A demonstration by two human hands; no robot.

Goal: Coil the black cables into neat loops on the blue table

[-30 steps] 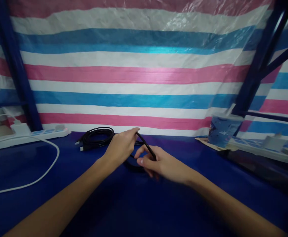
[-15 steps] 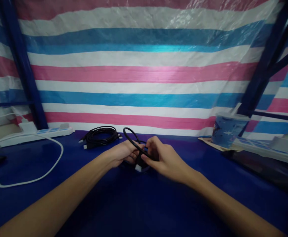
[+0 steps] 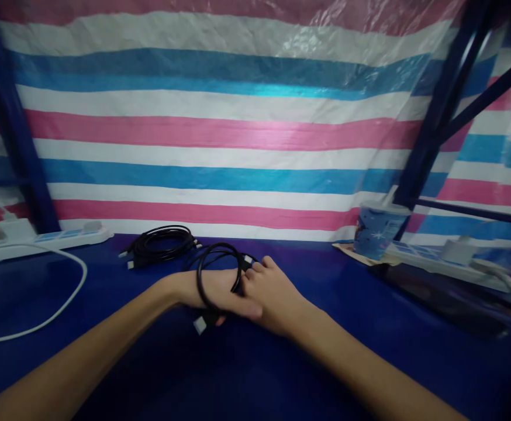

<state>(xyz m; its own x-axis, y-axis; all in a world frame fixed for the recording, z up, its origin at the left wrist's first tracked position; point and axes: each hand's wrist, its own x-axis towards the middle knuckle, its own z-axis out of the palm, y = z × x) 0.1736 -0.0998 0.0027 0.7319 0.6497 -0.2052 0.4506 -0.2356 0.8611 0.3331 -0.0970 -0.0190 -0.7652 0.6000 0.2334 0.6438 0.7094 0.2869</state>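
Note:
A black cable (image 3: pixel 200 275) with pale metal plugs is held between my two hands over the blue table. One loop of it lies across the back of my left hand (image 3: pixel 223 292), whose fingers are curled underneath and mostly hidden. My right hand (image 3: pixel 275 298) is closed against the left one, its fingers folded round part of the cable. One plug (image 3: pixel 200 325) sticks out below my left hand; another plug (image 3: pixel 247 259) shows just above my right fingers. Behind my left hand a second black cable (image 3: pixel 163 245) lies coiled on the table.
A white power strip (image 3: pixel 69 235) and a white cord (image 3: pixel 78 292) are at the left. On the right stand a blue cup (image 3: pixel 378 231) with a straw, another power strip (image 3: pixel 431 257) and a dark flat object (image 3: pixel 439 298). A striped sheet (image 3: pixel 220 134) hangs behind.
My hands have come together and the cable loop now lies over the back of my left hand. The plug below has shifted left. The whole view has swung slightly to the right.

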